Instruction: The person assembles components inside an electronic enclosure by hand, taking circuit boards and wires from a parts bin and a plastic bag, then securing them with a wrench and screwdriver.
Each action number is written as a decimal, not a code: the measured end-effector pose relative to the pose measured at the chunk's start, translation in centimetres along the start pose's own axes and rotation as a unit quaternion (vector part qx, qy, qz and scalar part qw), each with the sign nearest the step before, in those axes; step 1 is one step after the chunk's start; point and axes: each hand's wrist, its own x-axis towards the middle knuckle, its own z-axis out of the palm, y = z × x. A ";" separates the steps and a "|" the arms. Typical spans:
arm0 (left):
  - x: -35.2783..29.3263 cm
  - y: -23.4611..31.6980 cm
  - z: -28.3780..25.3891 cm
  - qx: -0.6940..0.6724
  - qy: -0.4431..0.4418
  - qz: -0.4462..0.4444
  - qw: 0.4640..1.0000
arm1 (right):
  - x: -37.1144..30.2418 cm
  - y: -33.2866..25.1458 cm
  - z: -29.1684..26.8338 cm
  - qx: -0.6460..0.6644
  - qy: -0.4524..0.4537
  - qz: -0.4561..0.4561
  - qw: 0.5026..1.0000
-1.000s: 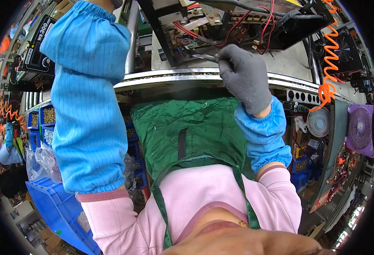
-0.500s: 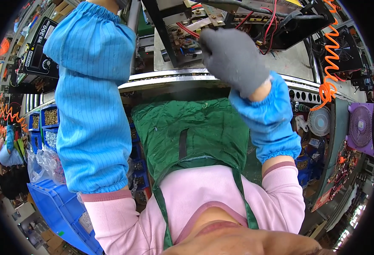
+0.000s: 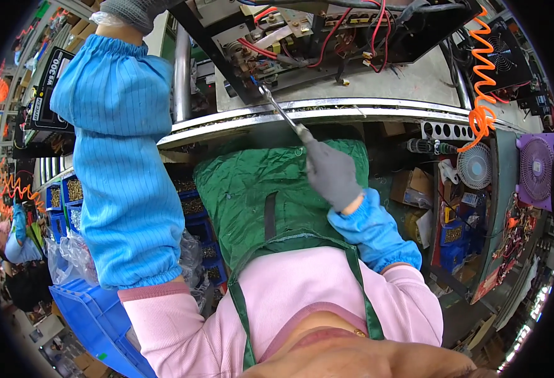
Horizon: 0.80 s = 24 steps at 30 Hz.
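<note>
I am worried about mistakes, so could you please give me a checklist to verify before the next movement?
1. Right hand closed on the wrench: ok.
2. Wrench head seated on a part of the open machine: cannot tell, contact too small to see.
3. Left hand fully in view: not ok, the picture's upper edge cuts it off, so its grip is hidden.
4. Grey gloves on both hands: ok.
5. Red wires apart from the wrench: ok.
6. Orange coiled hose away from both hands: ok.
</note>
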 end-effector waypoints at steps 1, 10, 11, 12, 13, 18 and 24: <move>-0.4 0.2 -0.4 0.009 0.008 -0.001 1.000 | -0.4 0.2 -0.6 0.042 0.063 -0.031 0.997; 0.7 -1.3 0.7 -0.005 -0.007 0.014 1.000 | 4.0 -0.7 -8.8 0.034 0.119 -0.045 0.991; 1.4 -1.5 1.1 -0.002 -0.021 0.003 1.000 | 4.8 -0.3 -9.2 0.015 0.112 -0.062 0.992; 0.9 -1.0 0.6 0.007 -0.017 0.000 1.000 | 5.4 -0.7 -9.7 0.006 0.104 -0.095 0.990; 0.4 -0.5 0.2 0.022 -0.003 0.009 1.000 | 6.0 -1.4 -10.3 0.000 0.089 -0.107 0.990; 1.0 -0.8 1.1 0.001 -0.006 0.025 1.000 | 8.9 -2.4 -11.6 -0.064 0.071 -0.113 0.989; 0.4 -0.4 0.3 -0.027 0.000 0.009 1.000 | 12.1 -4.4 -12.9 -0.098 0.021 -0.146 0.984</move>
